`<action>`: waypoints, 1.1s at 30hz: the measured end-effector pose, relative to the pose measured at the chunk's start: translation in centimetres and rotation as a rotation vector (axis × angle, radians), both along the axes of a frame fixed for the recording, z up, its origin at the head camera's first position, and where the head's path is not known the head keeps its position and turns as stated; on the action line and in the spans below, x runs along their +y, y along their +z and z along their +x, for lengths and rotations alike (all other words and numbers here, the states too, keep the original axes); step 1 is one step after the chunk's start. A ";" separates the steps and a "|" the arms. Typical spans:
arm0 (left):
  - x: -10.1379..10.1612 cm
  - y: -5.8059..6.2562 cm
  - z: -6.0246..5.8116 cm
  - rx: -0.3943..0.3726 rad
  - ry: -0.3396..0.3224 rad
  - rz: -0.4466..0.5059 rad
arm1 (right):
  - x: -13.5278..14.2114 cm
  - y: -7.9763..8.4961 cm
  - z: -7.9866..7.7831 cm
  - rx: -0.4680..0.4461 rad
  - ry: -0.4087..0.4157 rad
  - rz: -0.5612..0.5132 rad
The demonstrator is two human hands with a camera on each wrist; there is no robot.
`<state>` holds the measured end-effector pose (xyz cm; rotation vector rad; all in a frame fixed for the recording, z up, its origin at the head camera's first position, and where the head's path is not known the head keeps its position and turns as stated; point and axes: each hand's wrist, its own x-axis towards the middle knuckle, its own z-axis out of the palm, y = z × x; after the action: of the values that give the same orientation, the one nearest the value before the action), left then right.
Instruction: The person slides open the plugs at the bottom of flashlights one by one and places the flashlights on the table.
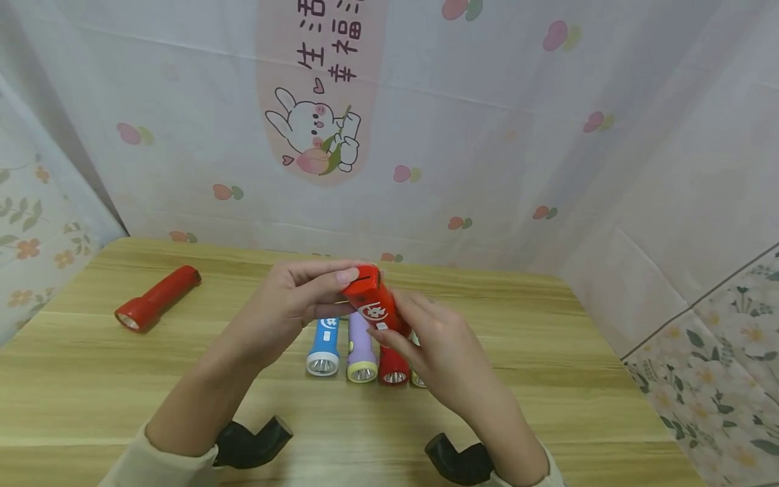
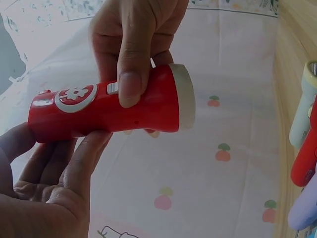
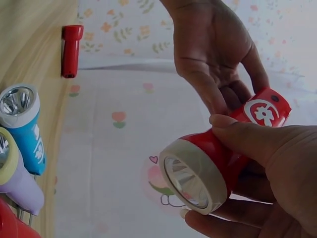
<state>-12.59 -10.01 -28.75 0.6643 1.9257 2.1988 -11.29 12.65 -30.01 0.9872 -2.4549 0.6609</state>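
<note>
Between my two hands is a red flashlight [image 1: 370, 304] with a white flower emblem, a small white slide switch and a cream head ring [image 3: 216, 186]. My left hand [image 1: 286, 297] pinches its tail end, thumb on the end face and fingers under the body. Around the body near the head my right hand [image 1: 435, 345] curls, its thumb [image 2: 130, 89] beside the switch. The tail end tips up toward the head camera, showing a dark slot. In the right wrist view the lens [image 3: 185, 181] is unlit.
Below the hands a row of flashlights lies on the wooden table [image 1: 341, 433]: blue [image 1: 322, 348], purple [image 1: 362, 348], red [image 1: 394, 368] and pale green [image 1: 418, 379], partly hidden. Another red flashlight [image 1: 158, 297] lies far left. A printed curtain [image 1: 456, 135] hangs behind.
</note>
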 end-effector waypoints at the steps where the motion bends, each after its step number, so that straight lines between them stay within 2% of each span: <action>1: 0.0 0.0 0.0 0.000 -0.009 0.007 | 0.0 0.0 0.1 0.002 -0.002 0.005; 5: -0.1 -0.2 -0.1 -0.011 -0.033 0.028 | 0.1 0.1 0.2 0.001 -0.002 0.018; 11: 0.0 -0.1 0.0 -0.040 -0.033 0.024 | 0.1 0.3 0.2 0.000 0.001 0.035; 20: 0.2 0.0 0.0 -0.082 0.003 0.004 | -0.1 0.3 0.3 -0.015 0.000 0.047; 28: 0.2 -0.2 -0.1 -0.075 0.017 -0.006 | -0.3 0.2 0.2 -0.005 0.006 0.048; 33: 0.3 -0.2 0.0 -0.088 0.052 -0.027 | -0.5 -0.1 0.1 -0.030 0.012 0.028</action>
<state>-12.60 -9.69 -28.94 0.5098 1.9474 2.1887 -11.14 12.12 -30.07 1.0101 -2.4925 0.6515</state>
